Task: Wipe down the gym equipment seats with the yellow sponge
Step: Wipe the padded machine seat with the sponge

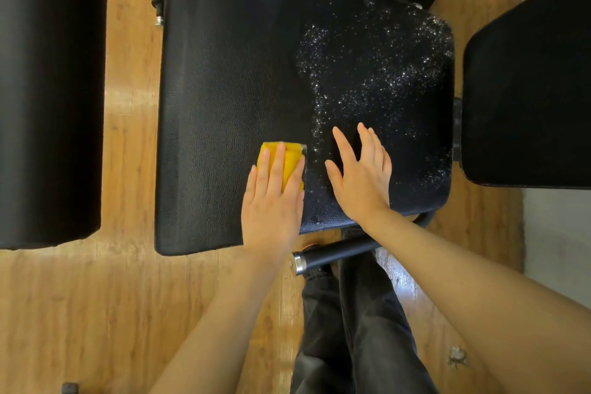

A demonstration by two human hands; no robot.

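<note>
A black padded seat (230, 80) fills the middle of the view. Its right half is speckled with white foam and droplets (377, 73). The yellow sponge (292, 158) lies flat on the seat near the front edge. My left hand (271, 198) presses on the sponge with straight fingers laid over it. Just to the right, my right hand (361, 173) rests flat on the wet part of the seat, fingers spread. The left half of the seat looks dry and dull.
Another black pad (48, 99) stands at the left and a third (531, 96) at the right. A black bar with a chrome end (332, 254) sticks out under the seat's front edge. Wooden floor (128, 313) surrounds the frame; my dark trouser legs (358, 329) are below.
</note>
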